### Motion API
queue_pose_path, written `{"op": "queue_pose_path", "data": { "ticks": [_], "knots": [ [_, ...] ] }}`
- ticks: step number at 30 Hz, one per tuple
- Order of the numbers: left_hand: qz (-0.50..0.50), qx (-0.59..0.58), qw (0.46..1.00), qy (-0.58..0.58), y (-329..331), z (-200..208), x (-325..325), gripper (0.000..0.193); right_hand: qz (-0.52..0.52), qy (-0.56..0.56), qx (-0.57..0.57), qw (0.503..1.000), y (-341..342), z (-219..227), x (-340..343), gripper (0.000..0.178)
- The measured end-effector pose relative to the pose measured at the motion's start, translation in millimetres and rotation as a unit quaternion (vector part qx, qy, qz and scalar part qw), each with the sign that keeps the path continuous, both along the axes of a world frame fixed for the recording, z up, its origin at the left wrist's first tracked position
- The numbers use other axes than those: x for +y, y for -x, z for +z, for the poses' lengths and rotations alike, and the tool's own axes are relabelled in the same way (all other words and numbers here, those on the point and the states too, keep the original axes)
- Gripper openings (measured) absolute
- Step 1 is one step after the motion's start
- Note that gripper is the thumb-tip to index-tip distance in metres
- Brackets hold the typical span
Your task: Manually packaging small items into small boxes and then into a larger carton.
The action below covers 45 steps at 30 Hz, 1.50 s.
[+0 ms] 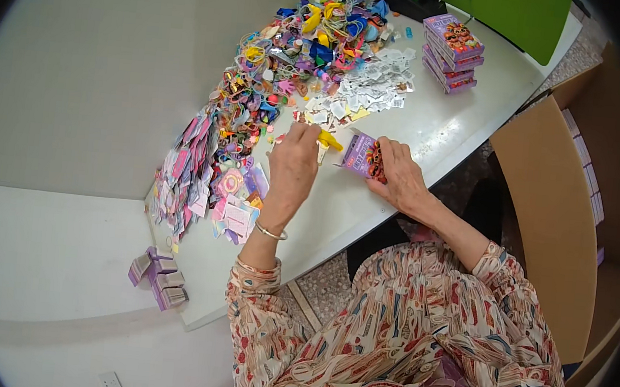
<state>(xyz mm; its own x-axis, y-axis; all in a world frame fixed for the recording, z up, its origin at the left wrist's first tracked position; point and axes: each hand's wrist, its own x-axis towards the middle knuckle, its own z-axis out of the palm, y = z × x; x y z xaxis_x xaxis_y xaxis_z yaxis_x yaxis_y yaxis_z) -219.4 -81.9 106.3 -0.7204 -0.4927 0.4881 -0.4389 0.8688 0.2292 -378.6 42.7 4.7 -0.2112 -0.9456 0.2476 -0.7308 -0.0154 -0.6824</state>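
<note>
My right hand point(404, 180) is wrapped round a small purple card box point(361, 154) printed with colourful pictures, held just above the table. The box's left end looks open, its flap standing out toward my left hand point(294, 161). That hand is closed, with a small yellow thing point(330, 141) sticking out from its fingertips close to the box opening. Whether the yellow piece is a balloon or a plastic toy I cannot tell. Something pale shows beneath it. Beyond my left hand lies a heap of small mixed trinkets point(259, 106), with white paper slips point(377, 80) beside it.
Several closed purple boxes point(452, 47) are stacked at the far right of the table. A pile of pink and white cards point(186, 167) lies at the left. Purple bundles point(160, 277) sit past the left edge. To the right stands a large open carton point(546, 216) with boxes inside.
</note>
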Motion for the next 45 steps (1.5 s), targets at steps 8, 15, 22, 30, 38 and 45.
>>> {"op": "queue_pose_path", "data": {
  "ticks": [8, 15, 22, 30, 38, 45],
  "knots": [
    [0.01, -0.128, 0.991, 0.035, 20, -23, 20, 0.018, -0.011, 0.011, -0.007, 1.0, -7, -1, 3, 0.081],
    [-0.014, -0.081, 0.986, -0.144, 39, -26, 4, 0.014, -0.013, 0.002, 0.001, 1.0, -4, -4, 1, 0.079],
    [0.01, -0.181, 0.977, -0.116, 49, -7, 8, 0.012, -0.018, 0.009, -0.017, 1.0, -5, -5, 3, 0.079],
    [0.007, -0.135, 0.888, -0.439, 42, -14, -14, 0.015, -0.018, 0.023, 0.0, 1.0, -4, -3, 3, 0.076],
    [-0.062, -0.013, 0.971, -0.231, 26, -23, -17, 0.017, -0.02, 0.025, 0.01, 0.999, -5, -3, 1, 0.076],
    [-0.045, 0.018, 0.987, -0.151, 20, -41, 10, 0.016, -0.025, 0.018, 0.01, 0.999, -6, -6, 0, 0.078]
  ]
}}
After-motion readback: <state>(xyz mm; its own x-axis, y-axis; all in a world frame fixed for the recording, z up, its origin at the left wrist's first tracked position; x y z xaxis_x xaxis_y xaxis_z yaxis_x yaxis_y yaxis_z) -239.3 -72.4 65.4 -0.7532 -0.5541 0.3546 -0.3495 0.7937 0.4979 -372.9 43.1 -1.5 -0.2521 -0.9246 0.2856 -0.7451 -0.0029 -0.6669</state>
